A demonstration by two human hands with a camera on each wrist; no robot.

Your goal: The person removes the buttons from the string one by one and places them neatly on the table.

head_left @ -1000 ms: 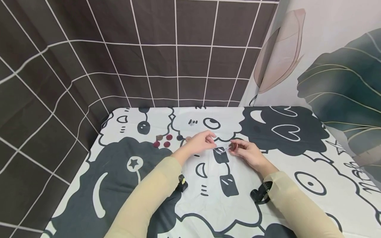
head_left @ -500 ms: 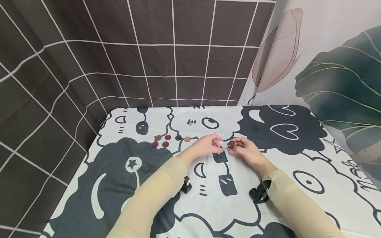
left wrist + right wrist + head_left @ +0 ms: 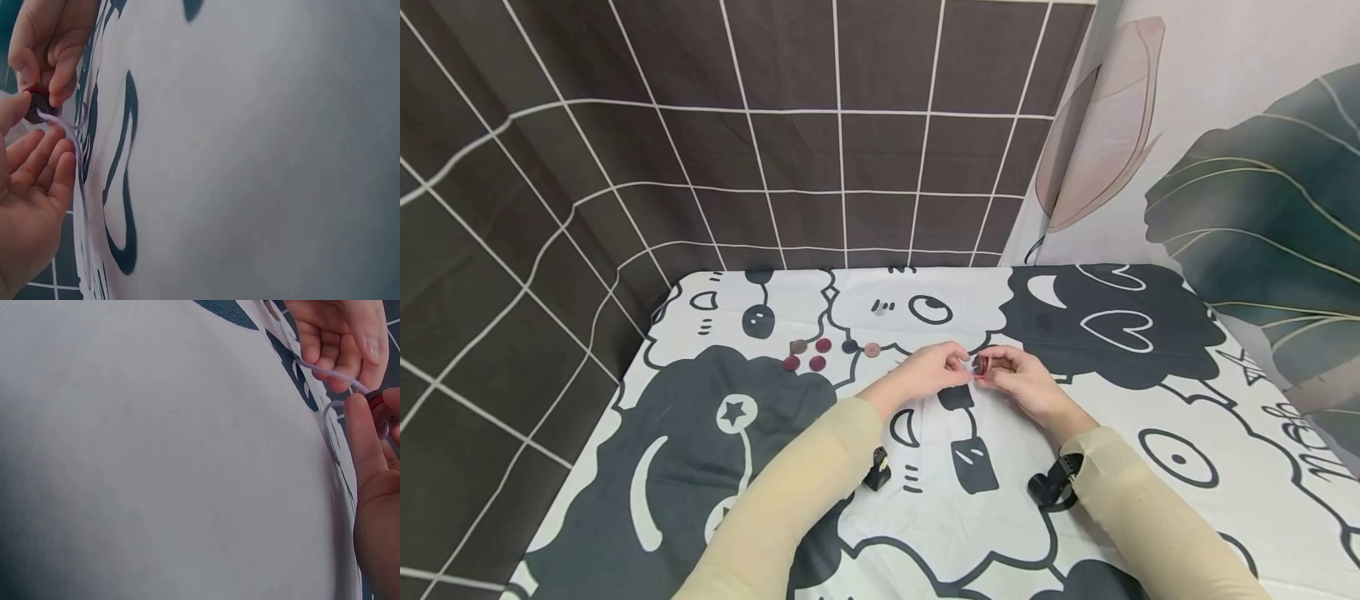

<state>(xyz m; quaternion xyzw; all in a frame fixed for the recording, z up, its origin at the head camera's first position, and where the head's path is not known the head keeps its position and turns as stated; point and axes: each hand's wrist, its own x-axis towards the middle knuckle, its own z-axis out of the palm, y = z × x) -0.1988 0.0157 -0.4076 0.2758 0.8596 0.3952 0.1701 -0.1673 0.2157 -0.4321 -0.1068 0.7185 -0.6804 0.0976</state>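
Observation:
My right hand (image 3: 1021, 382) pinches dark brown and red round buttons (image 3: 981, 364) between thumb and fingers, held on edge above the cloth. A lilac cord (image 3: 82, 169) comes out at the face of the dark button (image 3: 37, 107) and trails downward; a loop of cord (image 3: 325, 425) also shows in the right wrist view. My left hand (image 3: 928, 371) is close on the other side. Its thumb (image 3: 11, 112) reaches the button's edge, while its loosely bent fingers lie beside the cord without a plain grip. How many buttons are held is partly hidden.
Left of the hands, several loose buttons lie on the patterned cloth (image 3: 1022, 533): red ones (image 3: 817, 363), a brown one (image 3: 798, 346), a dark one (image 3: 849, 346) and a tan one (image 3: 872, 350). A dark gridded curtain (image 3: 790, 150) hangs behind.
The left hand has moved right, from pulling at the cord to right beside the buttons. The right hand has stayed nearly in place with its pinch. The tan button is now fully uncovered.

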